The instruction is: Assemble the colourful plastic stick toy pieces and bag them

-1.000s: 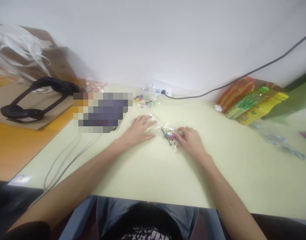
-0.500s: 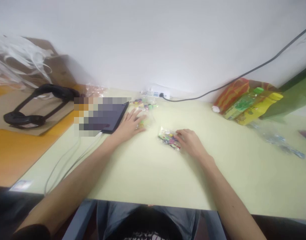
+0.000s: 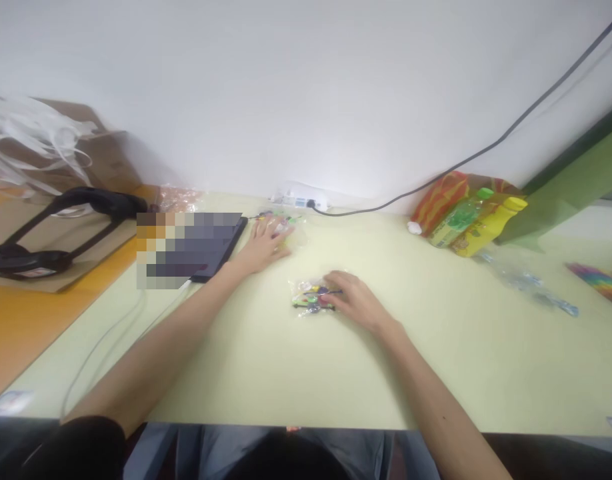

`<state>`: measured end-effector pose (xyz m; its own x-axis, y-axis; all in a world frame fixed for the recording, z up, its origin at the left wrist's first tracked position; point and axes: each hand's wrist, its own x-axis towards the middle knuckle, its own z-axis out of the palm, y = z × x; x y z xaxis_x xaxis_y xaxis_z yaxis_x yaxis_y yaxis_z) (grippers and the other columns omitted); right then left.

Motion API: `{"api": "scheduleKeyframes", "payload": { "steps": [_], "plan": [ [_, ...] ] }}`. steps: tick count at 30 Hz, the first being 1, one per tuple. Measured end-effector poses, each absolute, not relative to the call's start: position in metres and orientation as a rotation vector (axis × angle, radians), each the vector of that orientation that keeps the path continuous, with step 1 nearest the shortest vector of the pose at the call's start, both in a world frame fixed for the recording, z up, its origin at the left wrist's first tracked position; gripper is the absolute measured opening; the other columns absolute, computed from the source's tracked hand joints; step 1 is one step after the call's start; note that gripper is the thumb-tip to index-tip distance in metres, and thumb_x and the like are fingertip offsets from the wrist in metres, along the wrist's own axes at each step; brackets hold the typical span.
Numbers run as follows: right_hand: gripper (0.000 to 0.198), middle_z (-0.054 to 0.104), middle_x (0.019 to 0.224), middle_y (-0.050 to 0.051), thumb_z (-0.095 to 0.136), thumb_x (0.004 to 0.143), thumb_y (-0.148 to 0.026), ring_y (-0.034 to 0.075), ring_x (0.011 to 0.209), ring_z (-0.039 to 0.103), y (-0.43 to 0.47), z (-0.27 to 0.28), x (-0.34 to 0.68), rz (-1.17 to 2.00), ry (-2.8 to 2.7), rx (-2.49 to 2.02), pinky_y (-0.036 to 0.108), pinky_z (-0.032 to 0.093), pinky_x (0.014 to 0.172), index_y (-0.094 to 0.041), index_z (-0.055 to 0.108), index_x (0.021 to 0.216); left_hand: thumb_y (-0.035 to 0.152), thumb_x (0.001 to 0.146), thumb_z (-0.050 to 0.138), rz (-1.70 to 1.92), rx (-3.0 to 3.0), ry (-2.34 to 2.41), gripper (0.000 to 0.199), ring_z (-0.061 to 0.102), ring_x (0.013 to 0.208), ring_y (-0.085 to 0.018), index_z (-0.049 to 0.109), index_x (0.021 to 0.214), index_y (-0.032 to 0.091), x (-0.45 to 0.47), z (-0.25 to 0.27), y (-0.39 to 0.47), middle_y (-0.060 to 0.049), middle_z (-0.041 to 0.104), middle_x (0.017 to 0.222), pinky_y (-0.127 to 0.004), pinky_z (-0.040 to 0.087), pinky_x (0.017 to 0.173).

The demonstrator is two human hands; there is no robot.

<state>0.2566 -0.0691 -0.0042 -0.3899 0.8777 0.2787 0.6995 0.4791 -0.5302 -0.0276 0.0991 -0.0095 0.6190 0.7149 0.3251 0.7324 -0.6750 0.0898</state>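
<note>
My left hand point(image 3: 265, 248) rests on a clear plastic bag point(image 3: 297, 235) of small colourful pieces near the back of the table. Its fingers are apart and lie over the bag, covering much of it. Nearer to me, my right hand point(image 3: 355, 300) grips the right side of a second clear bag point(image 3: 311, 300), thumb and fingers at its edge. Green, yellow, red and dark pieces, some like thin rods, show through the film. What exactly the pieces are, I cannot make out.
Left of my left hand lies a dark tablet point(image 3: 221, 250), partly blurred out, with a cable. A black frame-like device point(image 3: 61, 230) sits farther left. Back right are a green-capped bottle point(image 3: 459, 217), a yellow bottle point(image 3: 491, 227) and crumpled plastic point(image 3: 531, 280). A power strip point(image 3: 299, 198) lies against the wall.
My right hand and its bag have shifted left across the table. My left hand's fingers have curled slightly over the other bag. The whole view has shifted a little too.
</note>
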Motion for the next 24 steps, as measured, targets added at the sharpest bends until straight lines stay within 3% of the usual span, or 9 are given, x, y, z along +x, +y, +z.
{"api": "scheduleKeyframes", "payload": {
  "steps": [3,6,10,12,18,21,24],
  "plan": [
    [0.045,0.067,0.129,0.012,0.062,0.097,-0.051,0.028,0.124,0.059,-0.068,-0.011,0.255,0.412,-2.099,-1.384,0.042,0.047,0.106,-0.022,0.061,0.132,0.053,0.101,0.05,-0.711,-2.742,-1.213,0.063,0.005,0.159,-0.035,0.038,0.158,0.029,-0.019,-0.002,0.058,-0.009,0.02,0.17,-0.061,0.005,0.127],
    [0.048,0.068,0.125,0.011,0.066,0.094,-0.052,0.029,0.122,0.059,-0.068,-0.018,0.249,0.399,-2.018,-1.425,0.044,0.048,0.105,-0.022,0.061,0.131,0.057,0.1,0.051,-0.692,-2.937,-1.074,0.066,0.016,0.158,-0.033,0.037,0.158,0.029,-0.012,0.003,0.007,-0.01,0.029,0.167,-0.057,0.009,0.129],
    [0.041,0.069,0.124,0.011,0.066,0.095,-0.049,0.028,0.118,0.061,-0.07,-0.021,0.237,0.44,-1.96,-1.365,0.045,0.049,0.103,-0.022,0.063,0.126,0.073,0.085,0.063,-0.503,-3.132,-1.005,0.094,0.024,0.154,-0.039,0.029,0.161,0.029,-0.008,0.002,-0.033,-0.013,0.029,0.167,-0.061,0.018,0.126],
    [0.036,0.07,0.122,0.01,0.062,0.097,-0.047,0.027,0.116,0.062,-0.071,-0.019,0.234,0.452,-1.934,-1.34,0.043,0.05,0.102,-0.023,0.064,0.123,0.073,0.083,0.065,-0.478,-3.166,-1.024,0.098,0.031,0.15,-0.039,0.028,0.162,0.029,-0.008,0.001,-0.037,-0.013,0.036,0.163,-0.06,0.023,0.124],
    [0.032,0.07,0.118,0.01,0.055,0.1,-0.045,0.026,0.11,0.063,-0.068,-0.018,0.247,0.396,-1.846,-1.391,0.042,0.053,0.096,-0.021,0.065,0.119,0.051,0.094,0.063,-0.465,-3.206,-1.044,0.068,0.046,0.136,-0.032,0.041,0.155,0.03,-0.016,0.013,-0.029,-0.01,0.053,0.147,-0.048,0.04,0.116],
    [0.033,0.07,0.111,0.01,0.052,0.1,-0.044,0.023,0.095,0.067,-0.064,-0.022,0.255,0.451,-1.827,-1.43,0.038,0.055,0.086,-0.02,0.064,0.121,0.045,0.095,0.063,-0.48,-3.258,-1.007,0.063,0.047,0.134,-0.031,0.043,0.153,0.031,-0.025,0.022,-0.025,-0.01,0.055,0.143,-0.046,0.043,0.113],
    [0.033,0.07,0.109,0.009,0.047,0.102,-0.042,0.022,0.093,0.067,-0.063,-0.024,0.257,0.474,-1.841,-1.435,0.037,0.054,0.087,-0.021,0.062,0.122,0.043,0.095,0.064,-0.451,-3.279,-1.01,0.062,0.048,0.132,-0.03,0.044,0.152,0.03,-0.034,0.037,-0.023,-0.011,0.056,0.141,-0.044,0.043,0.112]
  ]
}}
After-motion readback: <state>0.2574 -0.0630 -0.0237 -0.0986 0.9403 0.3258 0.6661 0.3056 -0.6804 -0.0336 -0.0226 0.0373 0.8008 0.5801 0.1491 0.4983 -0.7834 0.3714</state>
